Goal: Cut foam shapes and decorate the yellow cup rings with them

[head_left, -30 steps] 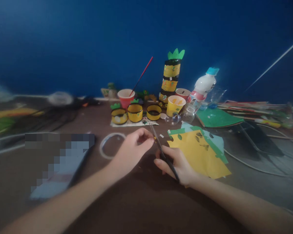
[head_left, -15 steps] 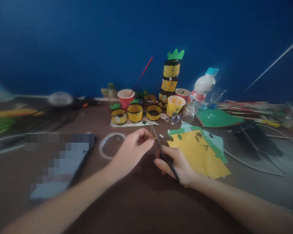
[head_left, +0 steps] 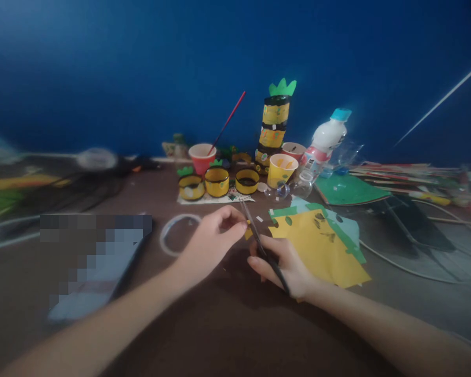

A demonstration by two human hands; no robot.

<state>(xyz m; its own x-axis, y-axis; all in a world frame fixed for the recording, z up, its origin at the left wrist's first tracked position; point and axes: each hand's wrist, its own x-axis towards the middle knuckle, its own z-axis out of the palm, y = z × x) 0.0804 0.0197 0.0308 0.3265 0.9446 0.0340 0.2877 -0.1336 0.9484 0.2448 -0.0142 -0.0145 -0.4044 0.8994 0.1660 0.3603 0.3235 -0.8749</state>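
The tabletop runs out of frame at six o'clock, with room for moving there; the yellow sheet, at three o'clock, passes partly behind the right hand; the left hand lies at its ten o'clock. The scissors, loops partly hidden, point toward eleven, gripped in the right; the yellow scrap, mostly covered, is pinched by the left beside the blades.
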